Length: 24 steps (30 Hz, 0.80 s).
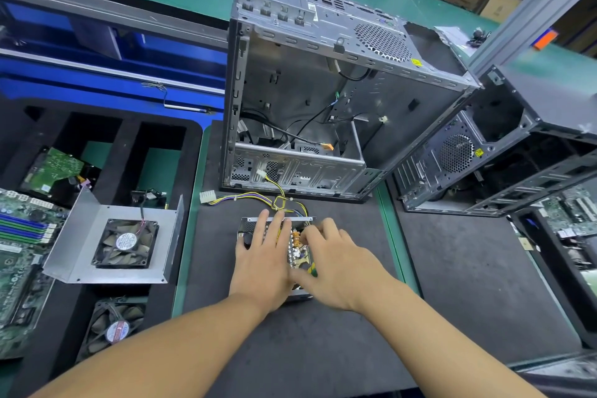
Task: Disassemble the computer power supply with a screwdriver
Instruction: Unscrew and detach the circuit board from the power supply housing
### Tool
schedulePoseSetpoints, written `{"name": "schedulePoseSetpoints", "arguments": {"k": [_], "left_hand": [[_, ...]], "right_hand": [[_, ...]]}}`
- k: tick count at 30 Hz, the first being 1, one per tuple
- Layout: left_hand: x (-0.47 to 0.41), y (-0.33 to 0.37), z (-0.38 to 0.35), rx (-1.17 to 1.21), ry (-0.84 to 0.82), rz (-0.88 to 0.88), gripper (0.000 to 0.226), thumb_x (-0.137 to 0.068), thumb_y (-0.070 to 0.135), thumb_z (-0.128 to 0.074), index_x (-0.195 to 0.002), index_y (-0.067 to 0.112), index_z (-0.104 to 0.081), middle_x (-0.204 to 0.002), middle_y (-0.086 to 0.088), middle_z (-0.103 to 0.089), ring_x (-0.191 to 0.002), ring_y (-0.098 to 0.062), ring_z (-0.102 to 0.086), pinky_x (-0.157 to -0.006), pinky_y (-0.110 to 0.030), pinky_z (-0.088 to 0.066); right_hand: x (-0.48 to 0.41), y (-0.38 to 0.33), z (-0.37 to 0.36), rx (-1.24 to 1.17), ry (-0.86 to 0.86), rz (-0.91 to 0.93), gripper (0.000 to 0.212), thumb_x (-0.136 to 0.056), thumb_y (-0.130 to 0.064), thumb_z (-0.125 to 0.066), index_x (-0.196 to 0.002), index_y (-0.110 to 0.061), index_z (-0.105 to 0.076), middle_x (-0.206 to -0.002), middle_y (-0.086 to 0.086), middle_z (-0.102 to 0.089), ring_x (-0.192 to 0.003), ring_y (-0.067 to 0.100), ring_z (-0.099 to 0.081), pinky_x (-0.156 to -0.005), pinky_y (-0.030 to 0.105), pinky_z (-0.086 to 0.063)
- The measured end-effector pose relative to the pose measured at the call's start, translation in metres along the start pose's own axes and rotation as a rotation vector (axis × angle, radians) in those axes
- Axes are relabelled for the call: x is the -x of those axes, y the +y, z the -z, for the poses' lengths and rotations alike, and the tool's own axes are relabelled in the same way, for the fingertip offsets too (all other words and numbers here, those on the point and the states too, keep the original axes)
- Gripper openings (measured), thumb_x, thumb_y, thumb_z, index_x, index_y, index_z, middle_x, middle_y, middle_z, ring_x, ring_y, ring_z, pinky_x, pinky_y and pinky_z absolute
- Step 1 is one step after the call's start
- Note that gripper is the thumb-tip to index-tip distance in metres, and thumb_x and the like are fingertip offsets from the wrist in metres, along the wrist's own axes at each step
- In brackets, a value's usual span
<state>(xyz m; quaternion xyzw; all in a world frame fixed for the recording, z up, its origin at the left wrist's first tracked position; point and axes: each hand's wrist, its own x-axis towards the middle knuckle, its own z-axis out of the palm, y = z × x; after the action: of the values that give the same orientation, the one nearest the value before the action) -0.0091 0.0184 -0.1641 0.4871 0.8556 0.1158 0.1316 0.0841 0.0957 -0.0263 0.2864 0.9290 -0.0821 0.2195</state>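
Left grip (263, 255), right grip (336, 268), left forearm (161, 342), right forearm (436, 333), all bare

A power supply (298, 249) with its cover off is seen on the black mat (323, 349), toward the far edge, where an open case (323, 90) is stood. The left hand (263, 255) is laid flat on it, fingers straight. The right hand (336, 265) is curled over its right side.
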Motion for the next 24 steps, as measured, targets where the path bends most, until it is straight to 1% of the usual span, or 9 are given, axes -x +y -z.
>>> {"name": "schedulePoseSetpoints", "arguments": {"k": [2, 5, 9, 12, 14, 16, 18, 20, 24], "left_hand": [[0.000, 0.000, 0.000, 0.007, 0.004, 0.004, 0.075, -0.092, 0.037, -0.039, -0.157, 0.020, -0.005, -0.164, 0.007, 0.011, -0.149, -0.021, 0.020, -0.114, -0.055, -0.025], [0.000, 0.000, 0.000, 0.016, 0.006, 0.010, 0.074, -0.092, 0.031, -0.040, -0.157, 0.020, -0.007, -0.165, 0.007, 0.009, -0.150, -0.021, 0.018, -0.113, -0.056, -0.026], [-0.001, 0.000, -0.001, 0.033, 0.014, 0.012, 0.073, -0.092, 0.032, -0.039, -0.156, 0.022, -0.008, -0.165, 0.008, 0.008, -0.150, -0.020, 0.017, -0.112, -0.056, -0.027], [0.000, -0.002, -0.001, 0.062, 0.004, 0.003, 0.077, -0.090, 0.034, -0.043, -0.156, 0.023, -0.006, -0.164, 0.010, 0.011, -0.150, -0.018, 0.019, -0.113, -0.055, -0.026], [0.001, -0.004, 0.000, 0.131, 0.009, 0.004, 0.077, -0.088, 0.029, -0.045, -0.155, 0.028, -0.008, -0.163, 0.016, 0.011, -0.148, -0.012, 0.021, -0.115, -0.053, -0.024], [0.001, -0.007, 0.003, 0.239, 0.029, 0.003, 0.075, -0.087, 0.017, -0.044, -0.154, 0.033, -0.014, -0.161, 0.023, 0.006, -0.148, -0.005, 0.019, -0.116, -0.050, -0.023], [-0.003, -0.014, 0.011, 0.293, 0.039, -0.020, 0.074, -0.086, 0.009, -0.043, -0.152, 0.036, -0.022, -0.160, 0.026, -0.005, -0.148, -0.002, 0.009, -0.115, -0.046, -0.022], [-0.008, -0.026, 0.020, 0.253, 0.065, -0.080, 0.070, -0.086, 0.009, -0.045, -0.149, 0.037, -0.031, -0.159, 0.024, -0.017, -0.147, -0.003, -0.007, -0.112, -0.042, -0.019], [-0.010, -0.048, 0.033, 0.084, 0.181, -0.260, 0.055, -0.076, 0.010, -0.057, -0.129, 0.025, -0.055, -0.152, 0.004, -0.038, -0.141, -0.017, -0.030, -0.105, -0.046, -0.026]], "right_hand": [[-0.001, -0.003, -0.002, 0.065, 0.038, -0.038, 0.034, -0.101, -0.047, -0.035, -0.120, -0.019, -0.036, -0.114, 0.003, -0.046, -0.092, 0.035, -0.060, -0.064, 0.038, -0.041], [-0.002, -0.005, -0.002, 0.113, 0.063, 0.028, 0.026, -0.100, -0.027, -0.041, -0.123, -0.017, -0.033, -0.116, 0.005, -0.050, -0.081, 0.035, -0.060, -0.059, 0.036, -0.040], [-0.002, -0.001, 0.004, -0.067, -0.042, 0.081, 0.039, -0.086, -0.016, -0.050, -0.121, -0.024, -0.036, -0.118, -0.003, -0.031, -0.106, 0.023, -0.038, -0.073, 0.040, -0.050], [0.000, -0.002, 0.002, -0.137, -0.085, 0.034, 0.026, -0.092, -0.037, -0.047, -0.114, -0.026, -0.037, -0.112, -0.004, -0.036, -0.106, 0.024, -0.042, -0.078, 0.043, -0.049], [0.001, -0.002, 0.000, -0.077, -0.030, -0.031, 0.033, -0.098, -0.054, -0.032, -0.110, -0.025, -0.038, -0.108, 0.000, -0.049, -0.098, 0.031, -0.055, -0.074, 0.041, -0.048], [0.001, 0.000, -0.002, 0.068, 0.054, -0.028, 0.036, -0.102, -0.052, -0.022, -0.107, -0.022, -0.041, -0.103, 0.004, -0.058, -0.091, 0.035, -0.061, -0.069, 0.039, -0.045], [0.001, 0.003, -0.002, 0.045, 0.072, 0.008, 0.030, -0.105, -0.041, -0.026, -0.108, -0.019, -0.044, -0.104, 0.006, -0.057, -0.093, 0.034, -0.060, -0.071, 0.038, -0.046], [0.001, 0.007, 0.002, -0.145, -0.044, 0.049, 0.020, -0.102, -0.029, -0.037, -0.116, -0.018, -0.046, -0.110, 0.004, -0.050, -0.101, 0.029, -0.054, -0.085, 0.040, -0.046], [0.000, 0.010, 0.009, -0.172, -0.227, 0.063, 0.032, -0.091, -0.024, -0.048, -0.122, -0.023, -0.041, -0.120, -0.001, -0.041, -0.112, 0.024, -0.037, -0.094, 0.038, -0.040]]}}
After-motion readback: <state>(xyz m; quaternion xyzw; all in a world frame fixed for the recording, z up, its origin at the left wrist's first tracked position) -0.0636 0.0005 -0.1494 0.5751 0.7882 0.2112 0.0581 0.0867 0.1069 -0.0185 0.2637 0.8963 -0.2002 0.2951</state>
